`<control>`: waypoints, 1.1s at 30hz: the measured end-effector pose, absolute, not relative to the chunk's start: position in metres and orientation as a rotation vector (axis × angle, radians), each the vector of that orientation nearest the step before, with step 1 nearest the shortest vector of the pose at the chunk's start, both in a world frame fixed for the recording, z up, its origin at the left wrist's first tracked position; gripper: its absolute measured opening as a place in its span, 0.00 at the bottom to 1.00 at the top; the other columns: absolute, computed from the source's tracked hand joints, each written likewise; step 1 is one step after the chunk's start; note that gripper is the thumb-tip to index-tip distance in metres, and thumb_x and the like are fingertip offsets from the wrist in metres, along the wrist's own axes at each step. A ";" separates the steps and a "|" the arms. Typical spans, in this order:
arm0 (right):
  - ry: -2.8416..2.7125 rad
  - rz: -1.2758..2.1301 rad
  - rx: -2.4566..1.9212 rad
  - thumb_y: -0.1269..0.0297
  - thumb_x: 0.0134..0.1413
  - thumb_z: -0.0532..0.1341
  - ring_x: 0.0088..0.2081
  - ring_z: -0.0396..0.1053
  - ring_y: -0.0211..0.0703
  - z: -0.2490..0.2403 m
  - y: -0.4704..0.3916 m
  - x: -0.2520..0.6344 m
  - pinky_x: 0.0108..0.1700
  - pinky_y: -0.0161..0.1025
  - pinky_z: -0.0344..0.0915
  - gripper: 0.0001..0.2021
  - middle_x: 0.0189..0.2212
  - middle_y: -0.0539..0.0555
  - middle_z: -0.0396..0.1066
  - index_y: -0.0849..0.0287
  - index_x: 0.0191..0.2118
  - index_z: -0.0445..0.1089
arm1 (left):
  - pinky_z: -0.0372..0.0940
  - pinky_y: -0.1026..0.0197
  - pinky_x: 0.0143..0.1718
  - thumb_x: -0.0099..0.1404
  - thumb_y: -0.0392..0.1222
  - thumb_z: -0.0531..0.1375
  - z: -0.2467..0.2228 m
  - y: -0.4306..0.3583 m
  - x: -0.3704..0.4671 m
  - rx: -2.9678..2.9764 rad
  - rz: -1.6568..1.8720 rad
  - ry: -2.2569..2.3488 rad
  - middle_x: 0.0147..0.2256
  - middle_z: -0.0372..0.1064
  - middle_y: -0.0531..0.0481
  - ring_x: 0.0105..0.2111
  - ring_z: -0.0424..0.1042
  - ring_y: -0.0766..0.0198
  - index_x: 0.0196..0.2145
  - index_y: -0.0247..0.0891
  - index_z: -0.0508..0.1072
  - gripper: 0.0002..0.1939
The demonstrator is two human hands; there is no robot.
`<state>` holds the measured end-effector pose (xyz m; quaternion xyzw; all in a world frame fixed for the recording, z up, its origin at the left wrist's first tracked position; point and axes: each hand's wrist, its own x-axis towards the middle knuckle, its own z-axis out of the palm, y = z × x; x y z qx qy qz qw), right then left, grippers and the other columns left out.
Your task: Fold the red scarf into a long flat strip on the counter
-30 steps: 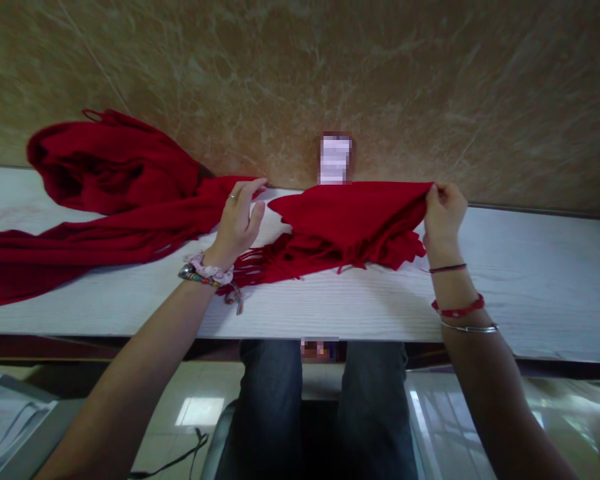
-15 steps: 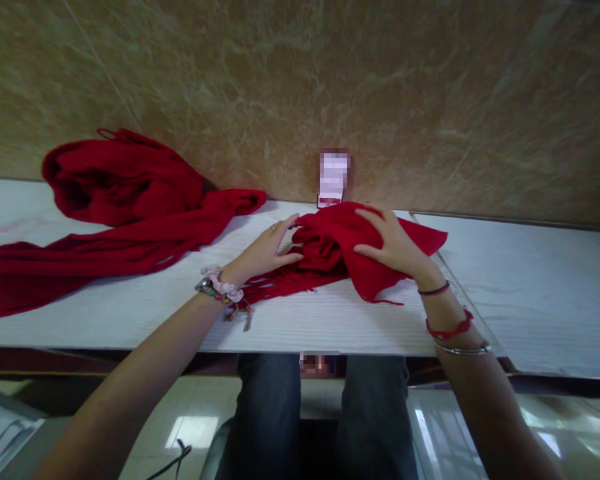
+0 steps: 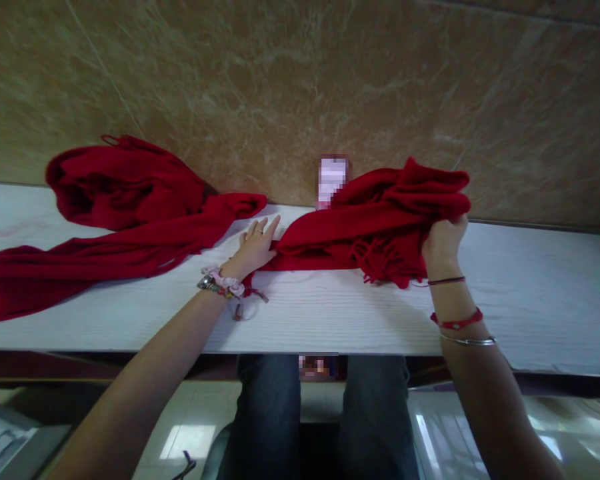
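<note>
A red fringed scarf (image 3: 325, 235) stretches between my two hands over the white tabletop (image 3: 305, 310). My right hand (image 3: 445, 240) is closed around its bunched right end, which is lifted a little; the fingertips are hidden behind the cloth. Tassels (image 3: 387, 263) hang down just left of that hand. At the scarf's left end, my left hand (image 3: 257, 247) lies with fingers spread, its thumb side touching the cloth. Farther left, a heap of the same red fabric (image 3: 130, 187) rests against the wall, with a long flat strip (image 3: 80, 263) in front of it.
A brown marbled wall (image 3: 280, 87) rises behind the table. Against it stands a small pale card-like item (image 3: 333, 179), blurred out and partly covered by the scarf. The table's front edge (image 3: 370, 353) runs above my legs. Papers (image 3: 5, 440) are at the lower left.
My right hand has taken hold of the scarf and drawn it right, so the crumpled bundle is now pulled out lengthwise. My left hand has shifted slightly left, fingers spread.
</note>
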<state>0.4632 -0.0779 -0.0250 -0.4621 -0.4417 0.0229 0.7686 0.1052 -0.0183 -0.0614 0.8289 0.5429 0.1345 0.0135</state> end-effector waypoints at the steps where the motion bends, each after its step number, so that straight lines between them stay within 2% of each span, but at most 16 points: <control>1: -0.861 0.069 -0.963 0.71 0.43 0.52 0.36 0.66 0.39 -0.026 -0.076 0.470 0.43 0.44 0.66 0.10 0.33 0.50 0.67 0.56 0.35 0.65 | 0.52 0.36 0.54 0.62 0.39 0.56 -0.060 -0.015 0.097 2.556 0.413 1.800 0.63 0.45 0.35 0.63 0.45 0.39 0.64 0.41 0.50 0.34; 3: -0.828 0.103 -1.022 0.72 0.39 0.54 0.31 0.65 0.38 -0.028 -0.074 0.481 0.41 0.44 0.67 0.10 0.29 0.48 0.67 0.57 0.32 0.65 | 0.54 0.35 0.54 0.64 0.39 0.53 -0.058 -0.010 0.080 2.487 0.457 1.963 0.63 0.47 0.37 0.62 0.45 0.39 0.61 0.43 0.57 0.27; 5: -0.901 0.127 -1.210 0.73 0.37 0.55 0.29 0.64 0.38 -0.030 -0.076 0.490 0.39 0.45 0.67 0.09 0.26 0.48 0.66 0.58 0.30 0.66 | 0.55 0.36 0.54 0.63 0.39 0.54 -0.057 -0.006 0.067 2.427 0.502 2.035 0.62 0.49 0.38 0.61 0.47 0.40 0.59 0.43 0.60 0.26; 8: -0.907 -0.021 -1.387 0.75 0.40 0.54 0.32 0.64 0.40 -0.027 -0.084 0.493 0.43 0.47 0.65 0.10 0.29 0.52 0.66 0.59 0.31 0.68 | 0.56 0.41 0.55 0.62 0.38 0.54 -0.054 -0.005 0.066 2.484 0.591 1.952 0.59 0.53 0.37 0.60 0.51 0.43 0.59 0.38 0.60 0.27; 11: -1.062 -0.280 -1.349 0.73 0.45 0.53 0.42 0.62 0.44 -0.018 -0.094 0.475 0.49 0.47 0.61 0.13 0.39 0.56 0.65 0.58 0.38 0.69 | 0.54 0.48 0.57 0.65 0.43 0.52 -0.054 -0.009 0.082 2.693 0.705 1.585 0.58 0.56 0.36 0.58 0.55 0.50 0.60 0.34 0.57 0.27; 14: -1.603 -0.411 -1.320 0.66 0.53 0.54 0.50 0.60 0.49 -0.016 -0.102 0.438 0.53 0.51 0.59 0.16 0.45 0.58 0.64 0.58 0.48 0.66 | 0.56 0.51 0.56 0.64 0.50 0.54 -0.058 -0.015 0.099 2.804 0.589 1.223 0.56 0.59 0.38 0.55 0.60 0.53 0.61 0.34 0.55 0.31; 17: -2.055 -0.398 -1.448 0.60 0.53 0.58 0.56 0.56 0.55 -0.028 -0.104 0.405 0.55 0.54 0.56 0.26 0.55 0.62 0.59 0.57 0.58 0.59 | 0.60 0.55 0.51 0.62 0.45 0.56 -0.060 -0.018 0.105 2.782 0.428 1.120 0.50 0.66 0.40 0.48 0.67 0.55 0.58 0.33 0.60 0.29; 19: -2.221 -0.393 -1.605 0.61 0.53 0.59 0.54 0.59 0.57 -0.038 -0.103 0.392 0.51 0.54 0.59 0.30 0.56 0.63 0.59 0.58 0.62 0.55 | 0.62 0.56 0.48 0.62 0.40 0.54 -0.058 -0.018 0.102 2.799 0.391 1.152 0.44 0.70 0.43 0.44 0.69 0.57 0.55 0.35 0.64 0.23; 21: -2.330 -0.375 -1.749 0.66 0.54 0.57 0.49 0.64 0.55 -0.045 -0.101 0.389 0.47 0.50 0.61 0.25 0.50 0.63 0.66 0.58 0.59 0.60 | 0.63 0.56 0.45 0.62 0.38 0.51 -0.052 -0.018 0.097 2.836 0.400 1.264 0.40 0.70 0.45 0.40 0.69 0.58 0.49 0.37 0.70 0.19; 24: -2.383 -0.316 -1.857 0.73 0.54 0.53 0.40 0.69 0.49 -0.048 -0.096 0.397 0.42 0.44 0.62 0.15 0.39 0.61 0.73 0.60 0.44 0.72 | 0.64 0.56 0.43 0.63 0.38 0.48 -0.037 -0.022 0.085 2.748 0.774 1.573 0.41 0.67 0.44 0.39 0.68 0.58 0.43 0.36 0.73 0.17; 26: -2.225 -0.301 -1.853 0.76 0.51 0.52 0.36 0.69 0.47 -0.047 -0.093 0.410 0.39 0.43 0.62 0.13 0.35 0.60 0.73 0.61 0.36 0.73 | 0.63 0.54 0.45 0.66 0.39 0.45 -0.026 -0.025 0.074 2.577 1.147 1.745 0.43 0.65 0.43 0.42 0.65 0.58 0.46 0.34 0.71 0.19; 29: -1.743 -0.366 -1.785 0.76 0.47 0.53 0.34 0.67 0.46 -0.043 -0.089 0.439 0.39 0.44 0.62 0.11 0.31 0.59 0.71 0.59 0.32 0.72 | 0.60 0.50 0.49 0.68 0.40 0.42 -0.016 -0.026 0.059 2.352 1.534 1.876 0.46 0.62 0.42 0.46 0.62 0.56 0.50 0.36 0.68 0.20; 31: -1.531 -0.419 -1.771 0.75 0.47 0.53 0.34 0.65 0.48 -0.041 -0.088 0.461 0.42 0.47 0.61 0.11 0.30 0.59 0.69 0.59 0.32 0.71 | 0.61 0.51 0.49 0.67 0.40 0.43 -0.017 -0.023 0.057 2.396 1.495 1.824 0.45 0.62 0.42 0.46 0.63 0.56 0.49 0.38 0.69 0.20; 33: -1.438 -0.456 -1.769 0.75 0.47 0.51 0.35 0.64 0.49 -0.038 -0.090 0.478 0.44 0.51 0.61 0.12 0.29 0.59 0.67 0.59 0.33 0.70 | 0.62 0.54 0.48 0.66 0.40 0.45 -0.025 -0.017 0.061 2.592 1.215 1.645 0.43 0.65 0.43 0.44 0.65 0.57 0.46 0.38 0.71 0.18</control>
